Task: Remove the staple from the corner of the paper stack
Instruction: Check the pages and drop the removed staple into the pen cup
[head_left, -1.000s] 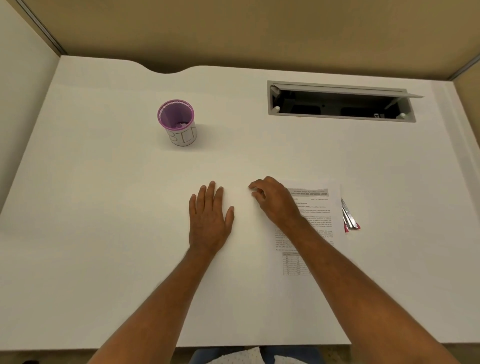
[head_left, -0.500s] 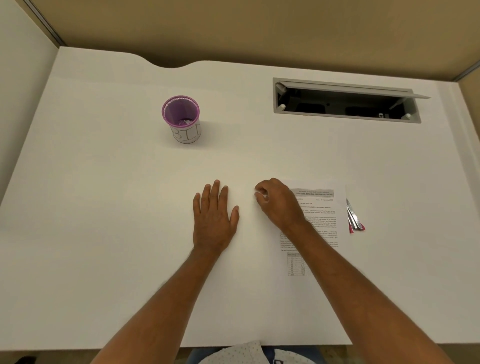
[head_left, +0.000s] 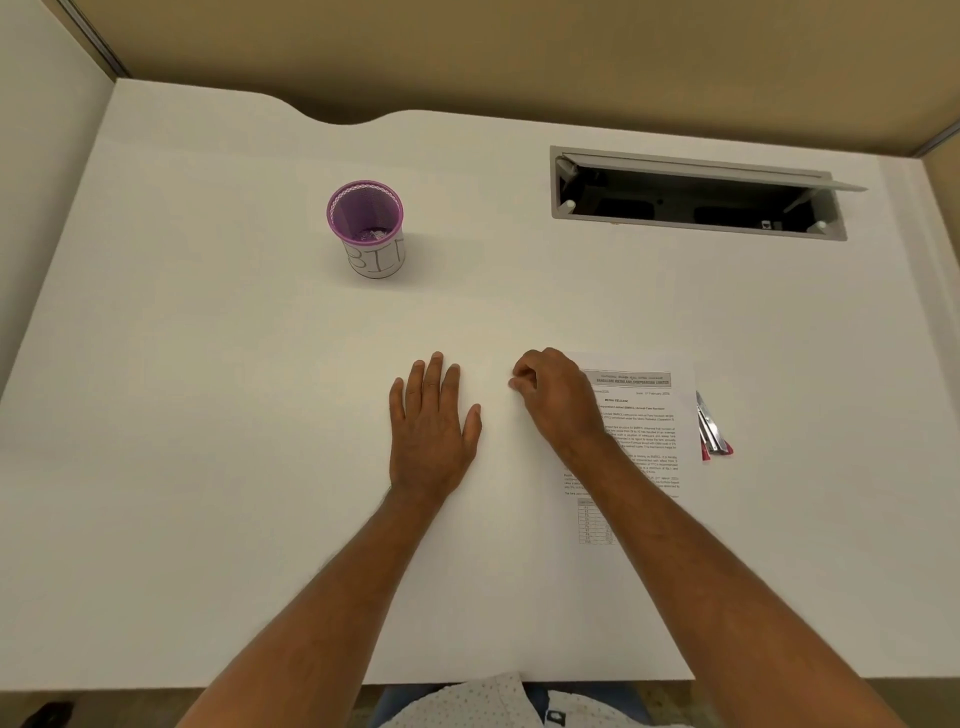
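A printed paper stack (head_left: 649, 431) lies flat on the white desk (head_left: 208, 415), right of centre. My right hand (head_left: 558, 400) rests over its top left corner, fingers curled and fingertips pinched together at the corner. The staple is too small to make out, and whether anything sits between the fingertips does not show. My left hand (head_left: 434, 426) lies palm down on the desk just left of the paper, fingers straight, holding nothing. A metal staple remover with pink handle ends (head_left: 711, 428) lies just past the paper's right edge, untouched.
A purple mesh cup labelled BIN (head_left: 369, 228) stands at the back left of the desk. An open grey cable hatch (head_left: 696, 195) is set into the desk at the back right. Beige partition walls close in the back and sides.
Both hands stay where they were. The right fingertips curl in slightly tighter at the paper's corner. The view has shifted a little.
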